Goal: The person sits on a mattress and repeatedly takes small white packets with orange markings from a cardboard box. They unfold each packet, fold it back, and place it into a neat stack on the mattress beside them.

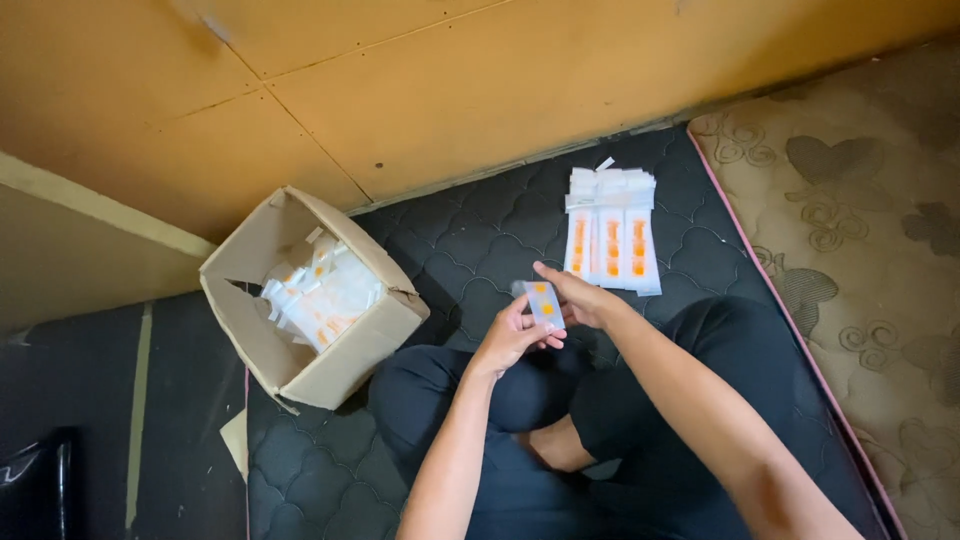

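Head view: we hold packet above lap, over dark mattress. Left hand grips lower end, right hand pinches upper side. Packet looks light, thin, bendy, likely slick; we'd take it by edges. Long axis runs near-far, tilted slightly left. Box left, stack beyond.
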